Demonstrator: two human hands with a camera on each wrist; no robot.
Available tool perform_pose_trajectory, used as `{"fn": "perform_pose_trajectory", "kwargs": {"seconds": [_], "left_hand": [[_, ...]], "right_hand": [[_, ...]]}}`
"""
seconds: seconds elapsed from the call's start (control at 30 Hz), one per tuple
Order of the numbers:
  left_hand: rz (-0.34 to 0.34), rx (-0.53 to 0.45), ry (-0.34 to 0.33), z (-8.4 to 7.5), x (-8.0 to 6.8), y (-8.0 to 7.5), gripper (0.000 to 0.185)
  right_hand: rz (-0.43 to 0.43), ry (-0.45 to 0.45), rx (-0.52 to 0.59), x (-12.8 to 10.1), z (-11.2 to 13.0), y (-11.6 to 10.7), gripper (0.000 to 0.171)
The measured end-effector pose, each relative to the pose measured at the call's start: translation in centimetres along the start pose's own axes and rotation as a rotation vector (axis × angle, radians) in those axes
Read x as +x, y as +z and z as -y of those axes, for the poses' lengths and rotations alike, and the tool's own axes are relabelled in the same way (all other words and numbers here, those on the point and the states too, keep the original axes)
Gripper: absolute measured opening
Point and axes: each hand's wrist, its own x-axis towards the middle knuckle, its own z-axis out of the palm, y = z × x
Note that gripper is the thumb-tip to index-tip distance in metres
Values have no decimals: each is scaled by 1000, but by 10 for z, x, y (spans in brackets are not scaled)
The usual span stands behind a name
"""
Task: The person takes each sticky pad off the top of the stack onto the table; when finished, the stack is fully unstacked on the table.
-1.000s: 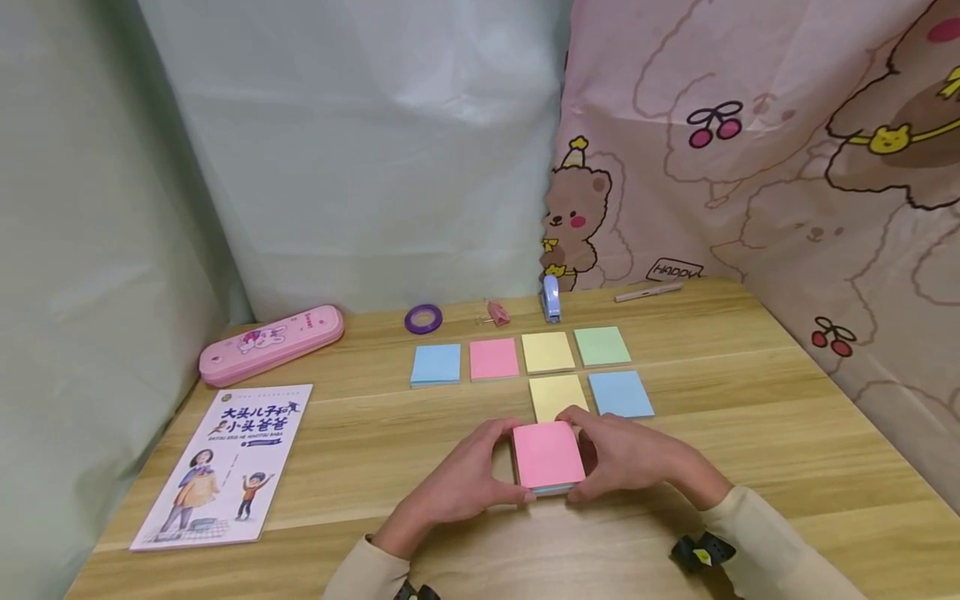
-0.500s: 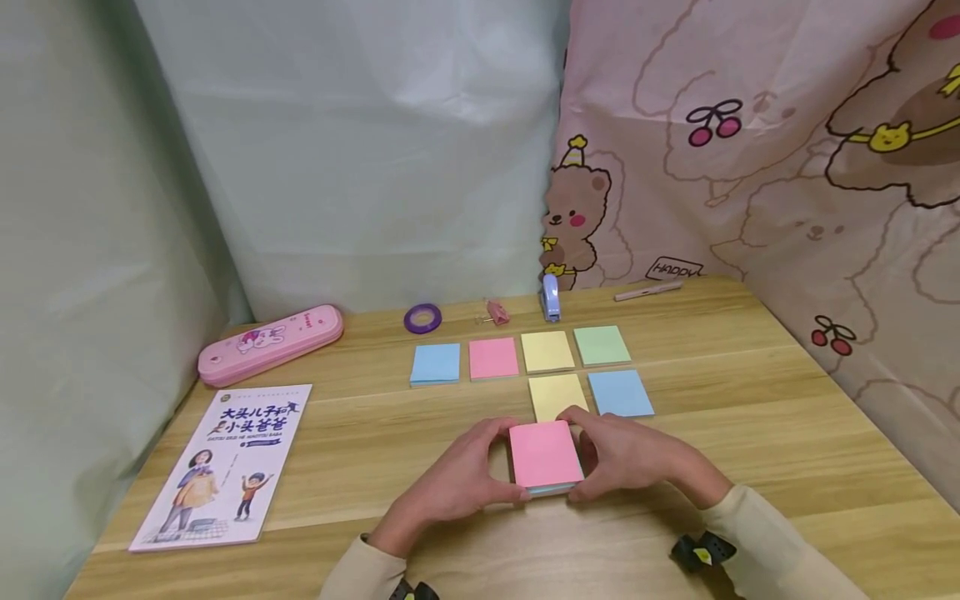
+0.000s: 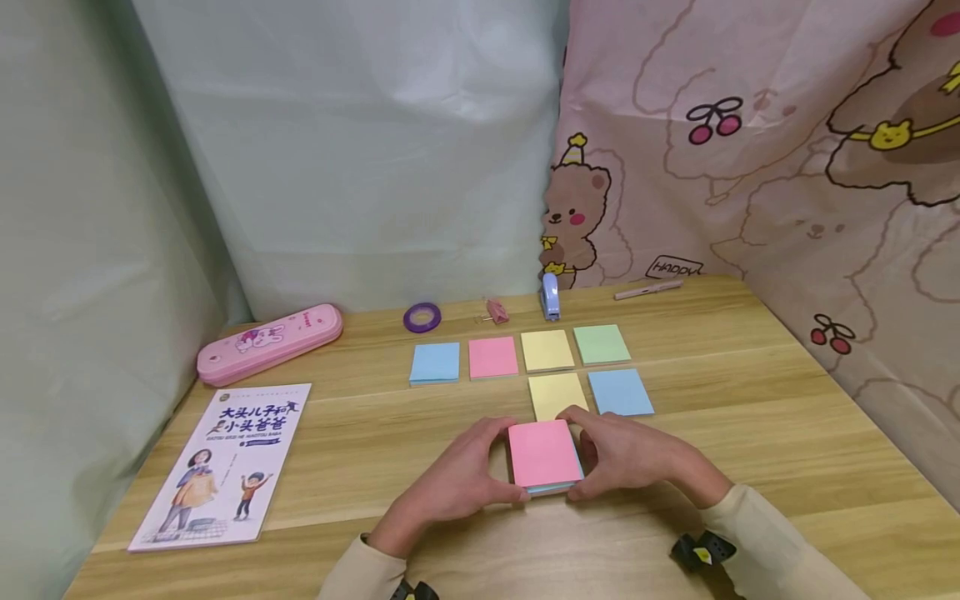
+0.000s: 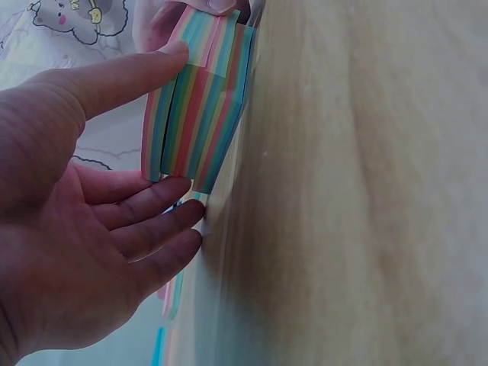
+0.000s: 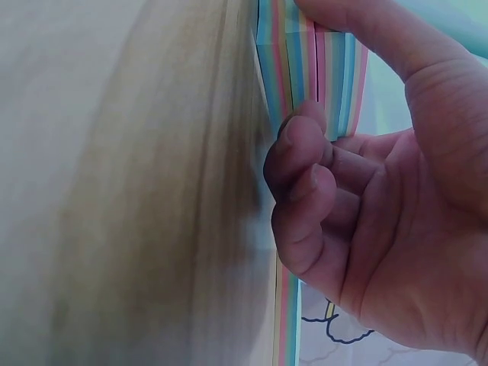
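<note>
A thick stack of sticky notes point(image 3: 545, 454) with a pink top sheet stands on the wooden table point(image 3: 750, 433), held between both hands. My left hand point(image 3: 491, 467) grips its left side, thumb at the near corner. My right hand point(image 3: 600, 457) grips the right side. In the left wrist view the thumb point(image 4: 114, 76) lies along the striped, many-coloured edge of the stack point(image 4: 198, 122). In the right wrist view curled fingers point(image 5: 297, 175) press the stack's side point(image 5: 305, 61). Single notes lie beyond: blue point(image 3: 435, 363), pink point(image 3: 492, 357), yellow point(image 3: 547, 351), green point(image 3: 602, 344), then yellow point(image 3: 557, 395) and blue point(image 3: 619, 392).
A pink pencil case point(image 3: 270, 343) and a children's book point(image 3: 225, 462) lie at the left. Along the back are a purple tape ring point(image 3: 422, 317), a pink binder clip point(image 3: 496, 311), a blue stapler point(image 3: 551, 297) and a pink pen point(image 3: 648, 290). Curtains close off the back and sides.
</note>
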Motion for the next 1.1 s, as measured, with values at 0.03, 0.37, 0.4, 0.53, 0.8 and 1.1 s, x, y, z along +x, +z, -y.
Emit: {"fn": "perform_pose_trajectory", "kwargs": {"seconds": [0.03, 0.37, 0.4, 0.53, 0.8, 1.1], "left_hand": [[-2, 5, 2, 0, 0, 0, 91], [-16, 32, 9, 2, 0, -2, 89], [-17, 34, 16, 2, 0, -2, 88], [-18, 41, 24, 3, 0, -4, 88], [-14, 42, 56, 7, -1, -12, 89], [-29, 44, 53, 10, -4, -25, 86]], "right_hand": [[0, 1, 1, 0, 0, 0, 79], [3, 2, 5, -1, 1, 0, 81], [2, 2, 6, -1, 1, 0, 81], [4, 5, 8, -2, 1, 0, 83], [2, 9, -18, -1, 1, 0, 88], [7, -5, -19, -2, 1, -2, 87]]}}
